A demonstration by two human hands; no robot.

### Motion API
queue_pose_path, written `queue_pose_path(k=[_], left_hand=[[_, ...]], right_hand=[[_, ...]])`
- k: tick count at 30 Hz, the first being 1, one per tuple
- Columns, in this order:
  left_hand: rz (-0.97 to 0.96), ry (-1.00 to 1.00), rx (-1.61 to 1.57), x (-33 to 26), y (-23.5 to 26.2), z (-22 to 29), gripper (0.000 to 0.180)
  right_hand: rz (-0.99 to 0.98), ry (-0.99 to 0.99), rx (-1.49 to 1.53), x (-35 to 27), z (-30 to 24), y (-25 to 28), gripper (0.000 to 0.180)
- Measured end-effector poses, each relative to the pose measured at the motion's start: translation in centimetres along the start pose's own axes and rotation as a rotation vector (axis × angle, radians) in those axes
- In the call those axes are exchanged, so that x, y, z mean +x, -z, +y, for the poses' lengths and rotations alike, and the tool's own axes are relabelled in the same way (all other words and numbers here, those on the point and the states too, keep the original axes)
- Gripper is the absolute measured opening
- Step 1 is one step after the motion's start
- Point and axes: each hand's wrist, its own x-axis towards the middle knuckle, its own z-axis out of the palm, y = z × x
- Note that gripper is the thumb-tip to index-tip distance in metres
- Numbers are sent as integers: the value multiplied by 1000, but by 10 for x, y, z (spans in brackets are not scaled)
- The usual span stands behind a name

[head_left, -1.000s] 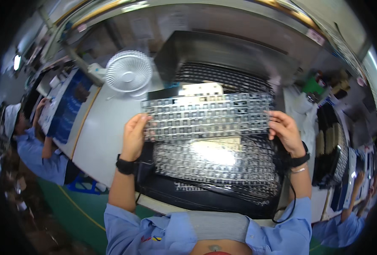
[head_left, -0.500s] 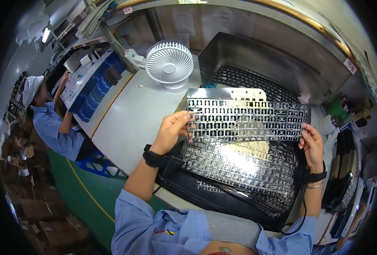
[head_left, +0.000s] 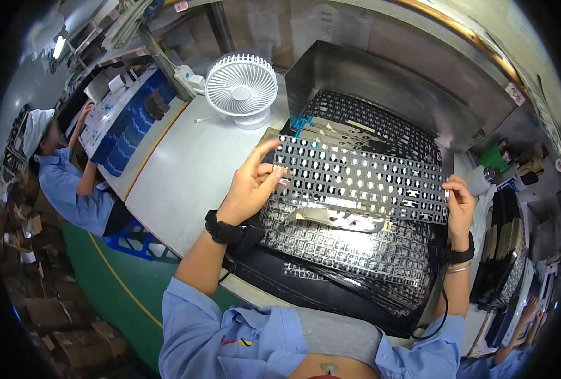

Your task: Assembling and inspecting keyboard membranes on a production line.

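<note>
A thin keyboard plate (head_left: 362, 180), perforated with rows of key-shaped holes, hangs between my hands with its dark grey face showing. My left hand (head_left: 250, 183) pinches its left end between thumb and fingers, the index finger stretched up along the corner. At the opposite end my right hand (head_left: 460, 199) grips the short edge. A shiny strip (head_left: 337, 220) shows just under the plate's lower edge. Below lies a pile of silvery keyboard plates (head_left: 350, 249), glaring in the light. More dark plates (head_left: 381, 120) are stacked behind, partly covered by the held one.
A metal screen (head_left: 381, 82) rises behind the stacks. To the left a white fan (head_left: 241, 91) stands on the white table (head_left: 185, 164). A co-worker in a blue shirt (head_left: 78, 183) sits further left. Dark panels (head_left: 503, 252) stand at the right.
The keyboard plate has turned over: its silvery face showed before, with the strip along the top. Now the dark face shows and the strip is below. My left index finger has straightened.
</note>
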Motion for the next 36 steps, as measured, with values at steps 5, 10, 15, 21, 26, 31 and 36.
queue_pose_path(k=[5,10,15,21,26,31,36], left_hand=[[-6,54,-163,2,3,0,46],[40,115,-226,4,3,1,28],[90,106,-148,3,9,-5,28],[141,41,-224,5,-1,6,41],[158,-9,-100,8,6,2,46],[-319,-168,697,-4,6,23,52],[-236,-272,871,-10,0,9,53]], right_hand=[[-34,-66,37,-2,0,5,16],[51,-308,209,2,-32,-9,31],[-28,-508,334,3,-23,-10,39],[-37,-544,470,16,-12,4,31],[78,-648,738,42,1,2,38],[-412,-274,80,28,-33,-13,45],[-923,196,-439,1,-72,-21,74]])
